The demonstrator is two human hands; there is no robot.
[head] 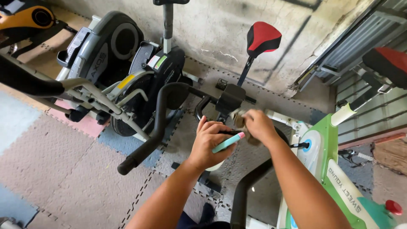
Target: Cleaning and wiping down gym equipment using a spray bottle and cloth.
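My left hand [208, 143] grips a slim teal tool with a pink tip [229, 142], held across the frame of a green and white exercise bike [326, 152]. My right hand [257, 125] presses a crumpled brownish cloth [239, 118] against the black handlebar console [231, 98] of that bike. The two hands are close together, almost touching. The bike's red and black saddle [263, 39] stands on its post beyond the hands.
A black and grey elliptical trainer [127, 72] stands to the left, one black handle [159, 123] reaching toward my left arm. Foam puzzle mats [59, 157] cover the floor. A stained concrete wall [237, 21] is behind; metal shutters [373, 38] are on the right.
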